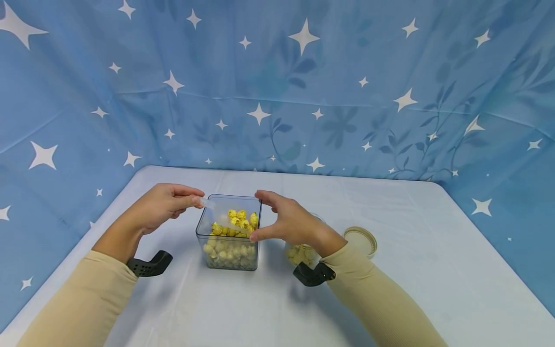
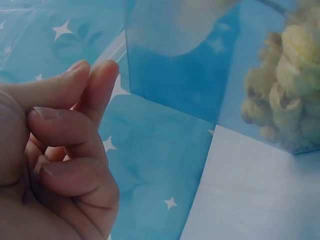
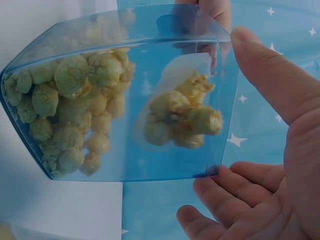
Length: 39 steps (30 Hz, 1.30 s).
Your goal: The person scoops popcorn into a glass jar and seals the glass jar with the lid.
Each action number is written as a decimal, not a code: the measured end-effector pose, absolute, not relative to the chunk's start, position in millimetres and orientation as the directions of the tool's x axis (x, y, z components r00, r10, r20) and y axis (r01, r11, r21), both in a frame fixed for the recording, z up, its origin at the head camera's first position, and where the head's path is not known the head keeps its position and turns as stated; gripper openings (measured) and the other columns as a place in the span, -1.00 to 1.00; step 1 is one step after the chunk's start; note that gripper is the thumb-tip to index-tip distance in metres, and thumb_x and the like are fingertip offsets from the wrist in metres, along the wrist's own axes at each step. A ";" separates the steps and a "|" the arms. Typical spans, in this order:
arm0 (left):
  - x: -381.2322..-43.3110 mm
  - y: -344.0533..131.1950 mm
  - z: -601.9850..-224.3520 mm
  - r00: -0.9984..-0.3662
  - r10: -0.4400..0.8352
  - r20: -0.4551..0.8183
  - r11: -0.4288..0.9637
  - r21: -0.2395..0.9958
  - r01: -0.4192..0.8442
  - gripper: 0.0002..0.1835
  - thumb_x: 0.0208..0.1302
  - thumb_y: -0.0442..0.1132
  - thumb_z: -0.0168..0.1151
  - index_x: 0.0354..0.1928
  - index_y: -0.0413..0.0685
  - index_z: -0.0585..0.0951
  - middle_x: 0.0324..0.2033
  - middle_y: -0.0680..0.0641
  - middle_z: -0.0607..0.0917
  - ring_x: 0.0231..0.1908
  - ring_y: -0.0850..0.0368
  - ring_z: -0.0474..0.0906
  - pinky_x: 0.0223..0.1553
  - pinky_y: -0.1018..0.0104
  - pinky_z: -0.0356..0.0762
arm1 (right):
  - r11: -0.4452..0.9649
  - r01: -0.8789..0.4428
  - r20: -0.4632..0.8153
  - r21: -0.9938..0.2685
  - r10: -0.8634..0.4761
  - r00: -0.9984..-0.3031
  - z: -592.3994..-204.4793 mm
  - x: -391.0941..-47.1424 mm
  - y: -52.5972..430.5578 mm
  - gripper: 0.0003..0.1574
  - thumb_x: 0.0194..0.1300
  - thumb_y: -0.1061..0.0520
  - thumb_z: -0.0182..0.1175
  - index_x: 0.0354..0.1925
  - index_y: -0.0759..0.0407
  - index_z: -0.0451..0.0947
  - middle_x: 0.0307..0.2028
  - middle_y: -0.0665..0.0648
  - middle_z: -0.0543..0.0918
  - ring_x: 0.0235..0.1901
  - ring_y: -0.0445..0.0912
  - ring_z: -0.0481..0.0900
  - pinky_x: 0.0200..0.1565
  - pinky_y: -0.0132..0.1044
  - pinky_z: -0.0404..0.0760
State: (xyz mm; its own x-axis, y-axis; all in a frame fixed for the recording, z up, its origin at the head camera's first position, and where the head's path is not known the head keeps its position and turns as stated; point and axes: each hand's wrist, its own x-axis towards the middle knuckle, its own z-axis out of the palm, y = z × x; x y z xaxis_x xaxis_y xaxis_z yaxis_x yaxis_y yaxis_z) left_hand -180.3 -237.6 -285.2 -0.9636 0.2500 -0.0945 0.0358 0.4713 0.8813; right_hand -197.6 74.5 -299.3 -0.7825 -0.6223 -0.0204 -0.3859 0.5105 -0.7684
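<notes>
**Box (image 1: 238, 196), scoop (image 1: 208, 203) and popcorn (image 1: 230, 253) between my two hands**

A blue curtain (image 1: 277, 86) with white stars and leafy sprigs rises behind the white table (image 1: 243, 308). On the table, just in front of me and left of centre, stands the box: clear, faintly blue, square-cornered and open at the top, widening a little toward its rim.

My right hand (image 1: 290, 221) holds it by the right side, thumb at the near corner, fingers at the far one, spread well apart from the thumb. My left hand (image 1: 166, 207) is at the box's left rim, thumb and forefinger pinching the scoop's handle, the other fingers curled.

Partly behind my right wrist is a clear jar (image 1: 288, 248) with more popcorn in it; to its right lies a round lid (image 1: 361, 241) with a golden edge.

The scoop is milky white and thin, its bowl down inside the box. It carries a few pieces of popcorn. The heap below is round, knobbly and pale through the wall, bright yellow from above.
</notes>
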 end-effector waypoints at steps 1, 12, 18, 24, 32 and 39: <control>-180.2 -238.3 -285.0 -0.964 0.248 -0.093 0.466 0.884 0.034 -0.54 0.52 -0.20 0.13 0.29 -0.39 0.48 -0.04 -0.21 0.67 -0.54 0.17 0.16 -0.42 0.28 0.26 | 0.508 -0.387 -0.018 -0.769 -0.623 -0.782 -299.0 -197.4 74.6 0.26 0.07 -0.09 0.57 0.55 0.08 0.10 0.48 0.04 0.23 0.41 0.13 0.24 0.35 -0.01 0.31; -177.1 -247.1 -280.5 -0.971 0.230 -0.061 0.431 0.901 0.045 -0.54 0.55 -0.21 0.08 0.30 -0.44 0.44 -0.14 -0.07 0.65 -0.54 0.18 0.16 -0.44 0.31 0.26 | 0.505 -0.384 -0.019 -0.773 -0.623 -0.782 -299.0 -197.6 75.8 0.26 0.07 -0.13 0.56 0.55 0.07 0.09 0.49 0.03 0.22 0.42 0.11 0.23 0.35 -0.02 0.30; -176.1 -250.1 -279.6 -0.976 0.215 -0.044 0.426 0.903 0.054 -0.53 0.55 -0.22 0.08 0.29 -0.46 0.43 -0.19 -0.01 0.64 -0.53 0.18 0.17 -0.44 0.31 0.26 | 0.501 -0.376 -0.021 -0.780 -0.620 -0.784 -299.7 -197.4 75.8 0.24 0.10 -0.08 0.55 0.55 0.08 0.10 0.49 0.04 0.22 0.42 0.16 0.22 0.35 0.01 0.31; -174.5 -254.5 -279.3 -0.978 0.206 -0.034 0.414 0.908 0.056 -0.52 0.55 -0.21 0.07 0.30 -0.47 0.40 -0.20 0.01 0.62 -0.55 0.19 0.14 -0.45 0.32 0.23 | 0.493 -0.375 -0.018 -0.785 -0.623 -0.782 -299.7 -196.4 75.7 0.23 0.10 -0.05 0.55 0.55 0.09 0.09 0.49 0.05 0.21 0.43 0.15 0.21 0.35 0.01 0.30; -173.2 -259.5 -279.3 -0.976 0.216 -0.005 0.359 0.930 0.075 -0.52 0.57 -0.23 0.03 0.31 -0.50 0.36 -0.24 0.09 0.63 -0.56 0.17 0.09 -0.48 0.32 0.18 | 0.493 -0.391 0.004 -0.777 -0.618 -0.786 -299.7 -193.5 78.1 0.26 0.09 -0.07 0.56 0.56 0.10 0.07 0.49 0.04 0.21 0.43 0.09 0.23 0.36 -0.02 0.30; -171.2 -258.2 -276.9 -0.972 0.234 0.015 0.330 0.939 0.094 -0.52 0.58 -0.24 0.02 0.32 -0.52 0.34 -0.24 0.10 0.64 -0.56 0.16 0.09 -0.47 0.31 0.19 | 0.496 -0.413 0.040 -0.763 -0.603 -0.797 -298.2 -186.0 92.5 0.23 0.06 -0.14 0.56 0.53 0.10 0.16 0.45 0.05 0.28 0.36 0.08 0.35 0.32 -0.05 0.36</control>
